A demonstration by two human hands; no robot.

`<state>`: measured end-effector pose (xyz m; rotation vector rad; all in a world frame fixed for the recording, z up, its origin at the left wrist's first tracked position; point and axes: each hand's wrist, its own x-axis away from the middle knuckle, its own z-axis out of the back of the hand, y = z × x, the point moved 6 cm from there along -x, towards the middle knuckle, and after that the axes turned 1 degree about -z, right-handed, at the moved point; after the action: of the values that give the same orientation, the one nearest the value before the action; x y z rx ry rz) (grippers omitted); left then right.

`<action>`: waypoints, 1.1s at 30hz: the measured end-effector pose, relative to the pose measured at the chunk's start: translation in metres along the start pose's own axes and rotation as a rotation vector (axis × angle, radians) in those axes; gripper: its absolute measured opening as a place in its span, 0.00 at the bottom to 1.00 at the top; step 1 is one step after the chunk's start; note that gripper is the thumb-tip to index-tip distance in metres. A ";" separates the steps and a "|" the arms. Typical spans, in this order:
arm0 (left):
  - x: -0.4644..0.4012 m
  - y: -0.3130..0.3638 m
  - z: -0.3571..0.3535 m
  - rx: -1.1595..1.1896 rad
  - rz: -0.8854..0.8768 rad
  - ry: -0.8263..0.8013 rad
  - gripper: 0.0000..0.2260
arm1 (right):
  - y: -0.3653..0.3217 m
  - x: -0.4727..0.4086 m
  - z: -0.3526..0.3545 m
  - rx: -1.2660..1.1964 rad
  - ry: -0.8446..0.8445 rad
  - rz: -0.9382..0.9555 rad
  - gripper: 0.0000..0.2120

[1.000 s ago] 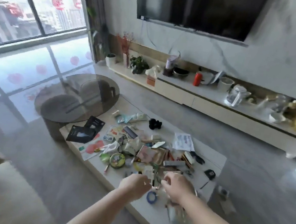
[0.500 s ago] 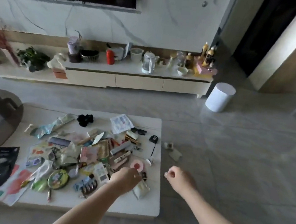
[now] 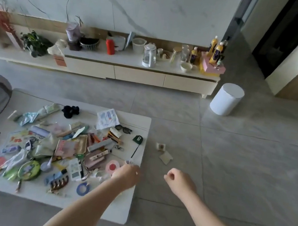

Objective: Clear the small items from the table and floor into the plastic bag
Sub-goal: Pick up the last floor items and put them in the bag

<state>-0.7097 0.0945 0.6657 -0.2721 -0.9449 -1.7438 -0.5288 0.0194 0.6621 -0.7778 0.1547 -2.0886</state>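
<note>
Head view has stepped nearer; left hand [image 3: 126, 174] curled over table [image 3: 124, 204], right hand [image 3: 179, 181] loosely fisted

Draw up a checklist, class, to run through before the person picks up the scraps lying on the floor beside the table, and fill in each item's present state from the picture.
1. Floor scraps in view: ok. Two small pale scraps lie on the tiles right of the low white table.
2. Right hand free: cannot tell. The right hand is curled above the floor; nothing shows in it.
3. Left hand free: cannot tell. The left hand is curled at the table's right edge, its fingertips hidden.
4. Plastic bag ready: not ok. No bag is in view.
5. Path to scraps: ok. Bare tiles lie between the right hand and the scraps.
</note>
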 end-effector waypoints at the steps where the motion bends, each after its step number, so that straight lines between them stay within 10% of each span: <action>1: -0.005 0.010 -0.006 0.034 0.050 -0.001 0.16 | 0.009 -0.009 0.007 0.003 -0.011 0.011 0.11; 33: -0.294 0.159 0.010 0.145 0.094 -0.024 0.14 | 0.072 -0.297 0.078 0.041 -0.190 -0.081 0.10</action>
<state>-0.4564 0.2907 0.5701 -0.2396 -1.0545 -1.5812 -0.3086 0.2196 0.5573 -0.9657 -0.0236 -2.0734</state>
